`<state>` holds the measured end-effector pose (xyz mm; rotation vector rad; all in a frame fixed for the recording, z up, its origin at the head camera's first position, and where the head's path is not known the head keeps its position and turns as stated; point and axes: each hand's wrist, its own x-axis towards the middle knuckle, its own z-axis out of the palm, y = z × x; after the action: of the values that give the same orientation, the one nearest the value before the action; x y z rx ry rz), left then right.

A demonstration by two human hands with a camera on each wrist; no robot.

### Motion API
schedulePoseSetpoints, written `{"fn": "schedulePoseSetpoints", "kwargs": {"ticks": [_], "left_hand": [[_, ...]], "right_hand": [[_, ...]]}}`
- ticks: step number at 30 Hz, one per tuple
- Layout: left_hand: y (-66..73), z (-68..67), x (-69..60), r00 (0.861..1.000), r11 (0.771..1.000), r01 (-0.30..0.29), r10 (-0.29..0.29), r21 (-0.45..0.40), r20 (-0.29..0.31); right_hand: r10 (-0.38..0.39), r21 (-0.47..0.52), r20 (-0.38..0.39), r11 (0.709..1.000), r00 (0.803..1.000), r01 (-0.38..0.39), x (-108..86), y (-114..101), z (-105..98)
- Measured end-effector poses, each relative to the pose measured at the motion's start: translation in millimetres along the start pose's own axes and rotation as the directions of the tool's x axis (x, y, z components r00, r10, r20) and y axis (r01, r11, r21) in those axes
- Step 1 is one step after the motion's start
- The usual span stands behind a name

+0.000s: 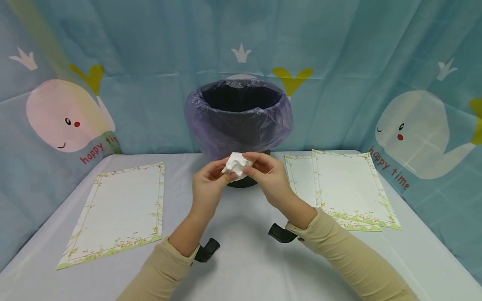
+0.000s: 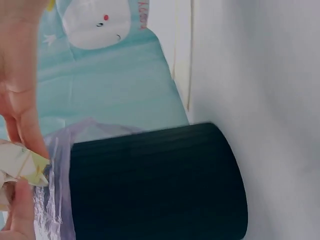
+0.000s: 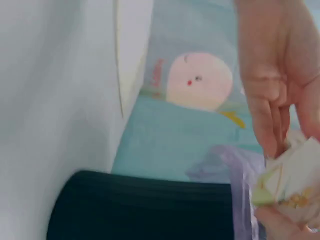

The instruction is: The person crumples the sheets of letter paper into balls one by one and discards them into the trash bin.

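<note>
A crumpled ball of white paper (image 1: 236, 164) is pinched between both hands in front of the bin. My left hand (image 1: 210, 184) grips its left side with thumb and fingers, and my right hand (image 1: 272, 177) grips its right side. Printed green and yellow edging shows on the crumpled paper (image 2: 22, 162) in the left wrist view, and orange flowers on the paper (image 3: 295, 185) in the right wrist view. Behind the hands stands a dark bin (image 2: 155, 185), its open top lined with a purple plastic bag (image 1: 241, 125).
One flat sheet with a leafy border (image 1: 120, 209) lies on the white table (image 1: 241, 267) at the left. At the right, a sheet (image 1: 350, 184) overlaps another sheet (image 1: 301, 175). A blue curtain (image 1: 150, 50) hangs behind and at both sides.
</note>
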<state>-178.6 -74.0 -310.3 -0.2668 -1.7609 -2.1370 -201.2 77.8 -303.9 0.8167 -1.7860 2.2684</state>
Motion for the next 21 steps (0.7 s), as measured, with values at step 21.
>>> {"fn": "schedulePoseSetpoints", "kwargs": {"ticks": [21], "left_hand": [[16.1, -13.6, 11.2, 0.875, 0.951, 0.307, -0.299, 0.041, 0.382]], "right_hand": [[-0.324, -0.078, 0.247, 0.933, 0.913, 0.352, 3.4, 8, -23]]}}
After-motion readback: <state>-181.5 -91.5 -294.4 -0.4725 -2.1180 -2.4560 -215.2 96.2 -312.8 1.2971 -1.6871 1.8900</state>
